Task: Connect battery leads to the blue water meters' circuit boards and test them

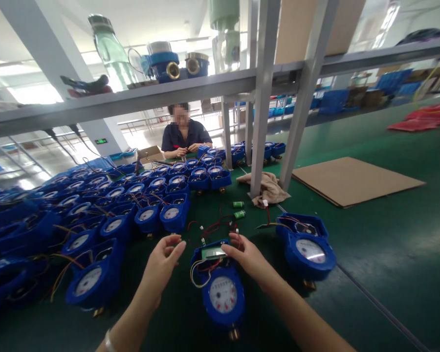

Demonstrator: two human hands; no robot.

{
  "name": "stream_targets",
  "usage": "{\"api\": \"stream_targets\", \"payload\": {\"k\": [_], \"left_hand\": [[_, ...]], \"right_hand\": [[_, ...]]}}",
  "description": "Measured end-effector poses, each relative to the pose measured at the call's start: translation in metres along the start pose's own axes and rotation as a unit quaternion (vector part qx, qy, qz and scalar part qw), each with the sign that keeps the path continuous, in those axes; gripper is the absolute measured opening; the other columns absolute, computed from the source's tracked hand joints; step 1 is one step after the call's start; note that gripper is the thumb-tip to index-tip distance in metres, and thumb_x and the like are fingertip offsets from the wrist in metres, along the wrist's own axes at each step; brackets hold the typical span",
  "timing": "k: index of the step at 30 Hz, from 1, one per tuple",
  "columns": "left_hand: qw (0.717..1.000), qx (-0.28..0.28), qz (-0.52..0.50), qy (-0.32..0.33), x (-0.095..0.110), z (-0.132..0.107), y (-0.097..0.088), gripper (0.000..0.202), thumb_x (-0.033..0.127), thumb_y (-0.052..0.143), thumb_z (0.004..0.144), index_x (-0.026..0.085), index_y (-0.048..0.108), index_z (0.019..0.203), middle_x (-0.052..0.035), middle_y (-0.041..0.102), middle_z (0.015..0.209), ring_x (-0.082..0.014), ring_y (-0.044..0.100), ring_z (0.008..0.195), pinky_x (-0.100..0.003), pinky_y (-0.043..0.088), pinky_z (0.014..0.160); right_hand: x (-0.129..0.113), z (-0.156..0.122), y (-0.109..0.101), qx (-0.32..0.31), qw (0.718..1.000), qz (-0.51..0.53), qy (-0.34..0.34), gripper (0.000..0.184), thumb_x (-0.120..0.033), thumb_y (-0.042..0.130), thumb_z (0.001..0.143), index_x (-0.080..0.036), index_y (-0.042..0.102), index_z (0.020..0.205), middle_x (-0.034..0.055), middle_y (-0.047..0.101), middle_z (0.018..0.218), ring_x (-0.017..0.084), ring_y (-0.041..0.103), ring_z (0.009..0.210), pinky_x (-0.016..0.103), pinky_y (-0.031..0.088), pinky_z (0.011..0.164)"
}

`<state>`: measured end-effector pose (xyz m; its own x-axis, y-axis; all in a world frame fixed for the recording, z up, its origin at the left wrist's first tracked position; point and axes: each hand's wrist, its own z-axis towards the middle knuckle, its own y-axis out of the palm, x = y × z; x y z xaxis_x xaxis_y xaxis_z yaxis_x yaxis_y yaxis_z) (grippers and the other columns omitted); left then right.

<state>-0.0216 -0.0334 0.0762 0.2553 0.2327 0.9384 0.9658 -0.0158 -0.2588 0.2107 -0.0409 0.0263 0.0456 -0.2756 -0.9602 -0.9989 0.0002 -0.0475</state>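
In front of me a blue water meter [223,293] lies with its round dial facing up and a brass fitting at its near end. A green circuit board [211,253] sits at its far compartment, with thin white, yellow and red wires looping out. My right hand [247,256] has its thumb on the board's right end and its index finger curled behind, beside a red wire. To the left of the meter, my left hand [164,261] hovers with thumb and fingers apart, holding nothing. Beyond lie two green batteries [239,214] with red leads and small white connectors.
Another blue meter [308,249] stands at right. Many more meters [146,215] crowd the left side. A shelf post [260,107] meets the bench by a beige cloth [267,188]; cardboard [355,181] lies to the right. A person [185,134] sits across the bench.
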Motion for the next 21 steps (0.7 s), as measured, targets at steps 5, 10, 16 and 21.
{"api": "stream_targets", "payload": {"k": [5, 10, 16, 21], "left_hand": [[0.986, -0.075, -0.08, -0.126, -0.046, -0.012, 0.025, 0.083, 0.072, 0.067, 0.07, 0.01, 0.057, 0.125, -0.0203, 0.064, 0.123, -0.0314, 0.063, 0.109, -0.035, 0.052, 0.078], [0.954, -0.139, -0.179, -0.195, -0.052, -0.018, 0.037, 0.074, 0.069, 0.068, 0.07, 0.009, 0.064, 0.113, -0.0143, 0.071, 0.103, -0.0248, 0.065, 0.096, -0.031, 0.05, 0.077], [0.967, -0.163, -0.196, -0.027, -0.041, -0.045, 0.018, 0.062, 0.054, 0.08, 0.069, 0.012, 0.061, 0.11, -0.0125, 0.071, 0.1, -0.0251, 0.067, 0.089, -0.032, 0.051, 0.079], [0.947, -0.214, -0.117, 0.209, -0.042, -0.077, -0.01, 0.068, 0.044, 0.092, 0.053, 0.024, 0.062, 0.11, -0.0057, 0.066, 0.105, -0.0256, 0.064, 0.098, -0.03, 0.052, 0.081]], "right_hand": [[0.003, 0.0, 0.006, -0.114, 0.987, 0.052, 0.097, 0.073, -0.059, 0.073, 0.072, -0.015, 0.054, 0.127, 0.0109, 0.071, 0.105, 0.024, 0.069, 0.087, 0.033, 0.052, 0.071], [0.003, -0.002, 0.005, -0.122, 0.986, 0.035, 0.111, 0.054, -0.057, 0.074, 0.072, -0.009, 0.065, 0.095, 0.0105, 0.071, 0.084, 0.016, 0.064, 0.065, 0.026, 0.047, 0.059], [-0.012, -0.041, 0.002, -0.147, 0.986, 0.052, -0.055, 0.059, -0.048, 0.084, 0.063, -0.012, 0.061, 0.104, 0.0097, 0.071, 0.101, 0.021, 0.065, 0.09, 0.028, 0.05, 0.079], [-0.019, -0.09, -0.009, -0.11, 0.919, -0.113, -0.362, 0.063, -0.04, 0.086, 0.062, -0.02, 0.057, 0.114, 0.0038, 0.066, 0.099, 0.02, 0.064, 0.087, 0.027, 0.051, 0.077]]}}
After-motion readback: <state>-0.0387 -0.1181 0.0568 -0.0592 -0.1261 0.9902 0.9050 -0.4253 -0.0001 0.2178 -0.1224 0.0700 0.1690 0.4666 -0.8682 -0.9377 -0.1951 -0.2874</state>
